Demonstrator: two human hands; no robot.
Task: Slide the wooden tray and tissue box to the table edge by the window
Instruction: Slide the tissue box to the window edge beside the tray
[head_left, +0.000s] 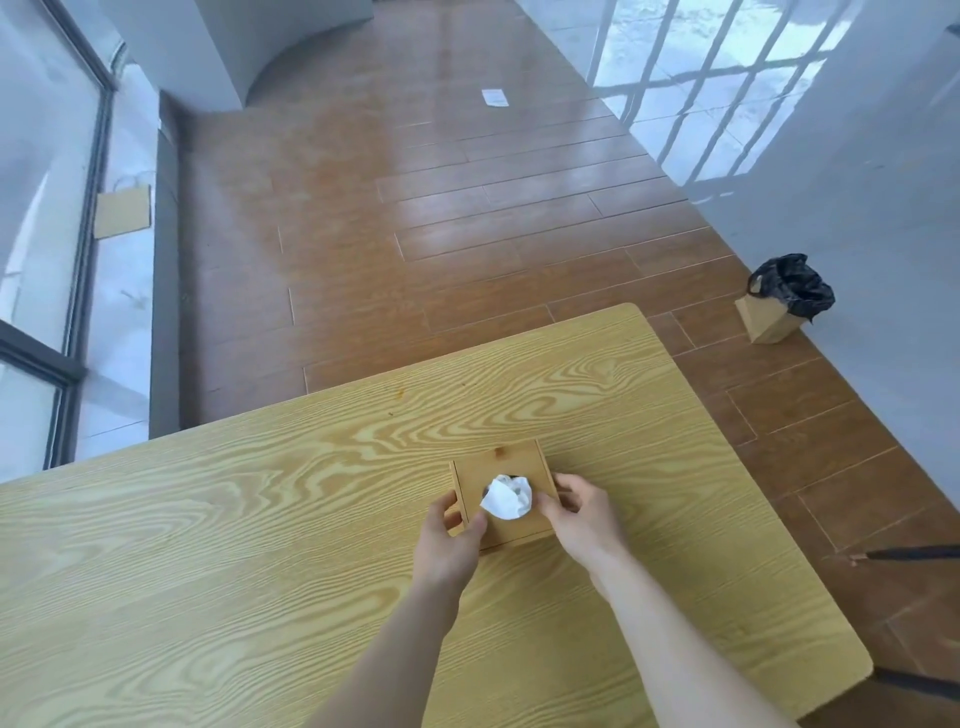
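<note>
A square wooden tissue box stands on the light wood-grain table, right of the middle, with a white tissue bunched in its top opening. My left hand clasps the box's near left corner, thumb on its side. My right hand grips its right side, fingers curled at the edge. No separate wooden tray shows in this view. The window runs along the left.
The table's far edge runs from lower left to upper right, with brown plank floor beyond. A paper bag with a black liner stands on the floor at the right. A flat paper bag lies on the window ledge.
</note>
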